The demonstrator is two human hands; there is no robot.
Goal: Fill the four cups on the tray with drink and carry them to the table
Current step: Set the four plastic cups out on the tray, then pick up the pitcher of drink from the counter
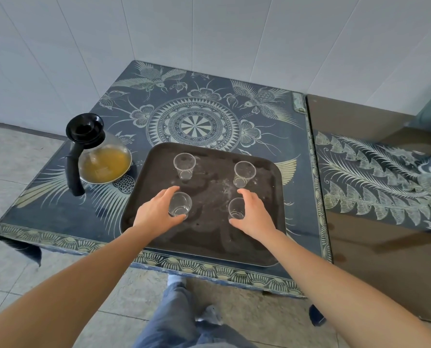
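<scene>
Forearms nearest me reach over the tray (259,247) on the patterned table (58,217); left hand (159,212) curls round the near-left cup (181,205), right hand (254,214) round the near-right cup (235,209), far cups (184,165) stand free, all four empty. Cups look like thin clear plastic, light and crushable, so I'd grip mid-wall, gently. Carafe (103,159) of orange drink sits left of the tray, likely heavy glass; I'd take its black handle (73,172).

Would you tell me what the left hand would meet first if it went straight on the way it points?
The near-left cup, which sits between the left hand's thumb and fingers; whether they touch it is unclear.
</scene>
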